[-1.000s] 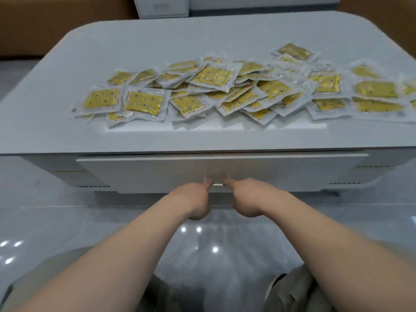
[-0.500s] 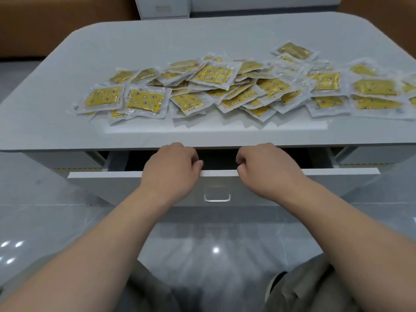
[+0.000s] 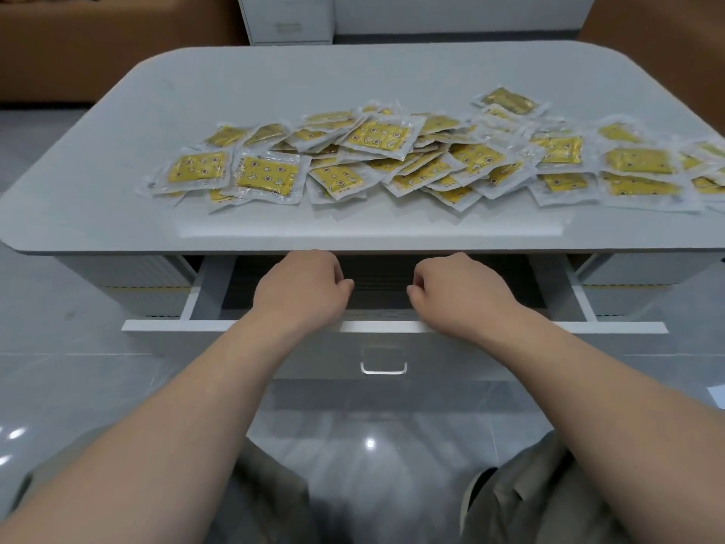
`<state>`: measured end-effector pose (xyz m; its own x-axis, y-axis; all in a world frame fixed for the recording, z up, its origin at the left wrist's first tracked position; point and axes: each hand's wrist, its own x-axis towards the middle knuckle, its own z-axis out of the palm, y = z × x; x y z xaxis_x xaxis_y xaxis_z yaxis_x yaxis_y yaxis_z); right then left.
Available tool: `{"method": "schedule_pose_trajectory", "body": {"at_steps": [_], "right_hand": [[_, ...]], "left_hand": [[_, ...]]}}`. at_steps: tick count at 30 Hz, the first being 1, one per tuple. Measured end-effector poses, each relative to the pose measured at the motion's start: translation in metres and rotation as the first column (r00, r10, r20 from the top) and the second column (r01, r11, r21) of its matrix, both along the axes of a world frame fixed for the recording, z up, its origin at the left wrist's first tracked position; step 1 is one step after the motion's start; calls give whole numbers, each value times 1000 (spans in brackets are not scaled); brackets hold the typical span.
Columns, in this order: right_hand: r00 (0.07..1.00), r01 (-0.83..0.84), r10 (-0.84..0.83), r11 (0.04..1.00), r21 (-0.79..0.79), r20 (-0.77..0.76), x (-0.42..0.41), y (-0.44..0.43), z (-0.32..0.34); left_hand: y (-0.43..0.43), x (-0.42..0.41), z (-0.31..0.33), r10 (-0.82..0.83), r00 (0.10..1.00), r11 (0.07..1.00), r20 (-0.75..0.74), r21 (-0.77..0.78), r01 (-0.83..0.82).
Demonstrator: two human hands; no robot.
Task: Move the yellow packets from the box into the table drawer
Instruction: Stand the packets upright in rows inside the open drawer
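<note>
Both hands are curled into loose fists with the knuckles up. The left hand (image 3: 302, 286) and the right hand (image 3: 459, 292) sit side by side, a small gap between them. Nothing shows in either. They hang over the open drawer (image 3: 196, 343), just under the desk's front edge, and both wrists cross the top rim of the drawer front. Whether the wrists touch that rim cannot be told.

The drawer is pulled well out from under the front edge of the desk (image 3: 274, 92). Its white sides run back beneath the top, and its inside is dark. A small metal handle (image 3: 383, 365) sits in the middle of the drawer front, below the gap between the hands.

The packets (image 3: 474, 157) lie on the desk in a loose, overlapping heap. The heap runs in a band from left of the middle out to the right edge, nearer the front edge than the back. Each packet is clear plastic with a yellow patterned sheet inside. One packet (image 3: 380, 137) lies tilted on top of the heap near the middle. The back and left parts of the desk are bare grey.

Below the arms are grey-green trousers (image 3: 549, 496) and a glossy tiled floor (image 3: 78, 367). A white cabinet (image 3: 290, 17) stands beyond the desk's back edge.
</note>
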<state>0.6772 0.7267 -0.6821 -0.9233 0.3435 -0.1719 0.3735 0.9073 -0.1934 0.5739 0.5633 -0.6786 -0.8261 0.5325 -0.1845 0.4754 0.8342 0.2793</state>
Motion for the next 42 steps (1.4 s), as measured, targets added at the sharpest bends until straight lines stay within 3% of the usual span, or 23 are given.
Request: {"method": "schedule_pose_trajectory", "body": {"at_steps": [14, 30, 37, 42], "right_hand": [[995, 40, -42, 999, 26, 91, 13, -22, 7], [964, -39, 29, 999, 31, 265, 39, -46, 11], [977, -61, 43, 995, 80, 209, 38, -39, 3], [998, -65, 62, 994, 91, 33, 19, -26, 12]], "left_hand": [[-21, 17, 9, -39, 996, 998, 77, -52, 43], [-23, 48, 19, -136, 940, 947, 313, -239, 216], [-22, 44, 16, -127, 970, 947, 209, -264, 181], [-19, 16, 28, -71, 997, 991, 12, -114, 72]]}}
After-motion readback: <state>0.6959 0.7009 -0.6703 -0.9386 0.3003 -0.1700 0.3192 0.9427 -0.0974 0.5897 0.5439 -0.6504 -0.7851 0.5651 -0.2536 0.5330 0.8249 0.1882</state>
